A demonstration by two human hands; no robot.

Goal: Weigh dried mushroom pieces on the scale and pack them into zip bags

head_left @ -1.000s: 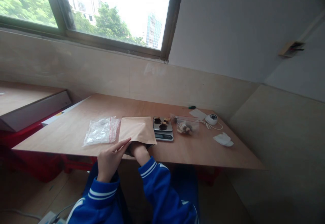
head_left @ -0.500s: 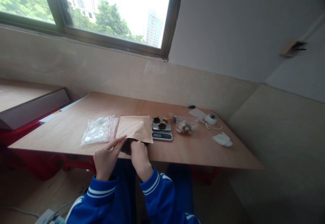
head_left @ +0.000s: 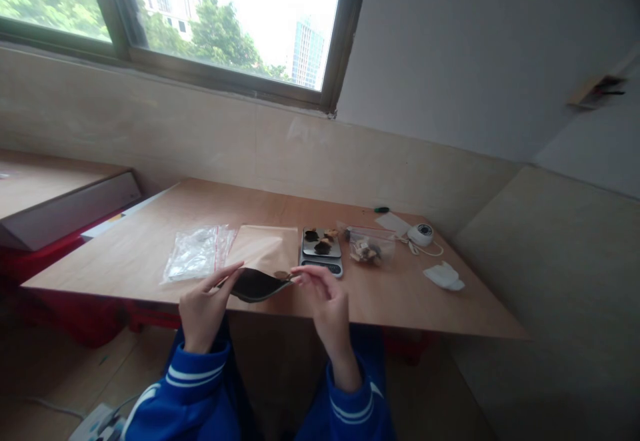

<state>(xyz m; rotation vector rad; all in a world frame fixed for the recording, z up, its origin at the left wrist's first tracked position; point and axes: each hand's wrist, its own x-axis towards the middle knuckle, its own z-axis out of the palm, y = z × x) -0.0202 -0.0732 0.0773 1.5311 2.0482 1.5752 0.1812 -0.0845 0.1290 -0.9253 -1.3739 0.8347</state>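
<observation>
A tan kraft paper pouch (head_left: 265,244) lies on the table with its mouth toward me, gaping and dark inside. My left hand (head_left: 205,307) pinches the left corner of that mouth between thumb and fingers. At the right corner, my right hand (head_left: 327,301) is closed on the pouch's edge. A small brown piece (head_left: 281,274) shows on the pouch beside my right fingertips; I cannot tell what it is. Just right of the pouch stands a digital kitchen scale (head_left: 323,249), with several dark and tan dried pieces (head_left: 323,246) on its plate. My right hand partly covers its front.
Left of the pouch lie clear zip bags (head_left: 195,254). Beyond the scale is a zip bag of dried pieces (head_left: 367,251). Farther right are a white dome camera (head_left: 420,234) with its cable, a crumpled tissue (head_left: 444,275) and a green-handled tool (head_left: 382,210).
My right hand has come out of the pouch's mouth and moved right to its corner. The mouth now gapes wider. My left hand keeps its hold on the left corner.
</observation>
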